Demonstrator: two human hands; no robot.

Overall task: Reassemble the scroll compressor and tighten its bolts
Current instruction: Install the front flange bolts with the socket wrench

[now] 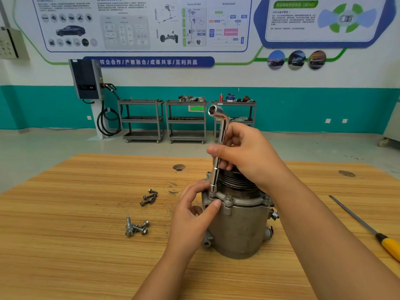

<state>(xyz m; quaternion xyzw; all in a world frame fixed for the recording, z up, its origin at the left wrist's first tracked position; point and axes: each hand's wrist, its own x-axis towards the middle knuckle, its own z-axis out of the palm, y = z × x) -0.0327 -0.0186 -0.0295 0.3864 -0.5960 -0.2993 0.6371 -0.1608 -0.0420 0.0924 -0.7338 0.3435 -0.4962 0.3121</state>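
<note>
On wooden bench: right hand grips chrome L-shaped socket wrench at flange of grey metal scroll compressor; left hand holds flange. Tilted socket could slip, rounding bolt.

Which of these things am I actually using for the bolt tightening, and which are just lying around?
In use: compressor; socket wrench in right hand; silver bolts; dark bolts.
Lying about: yellow-handled tool, far right; carts and wall charger behind.

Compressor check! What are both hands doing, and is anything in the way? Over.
Right hand grips socket wrench, lower end down on the flange. Left hand holds compressor at that flange. Loose bolts lie left on table, nothing blocking.
</note>
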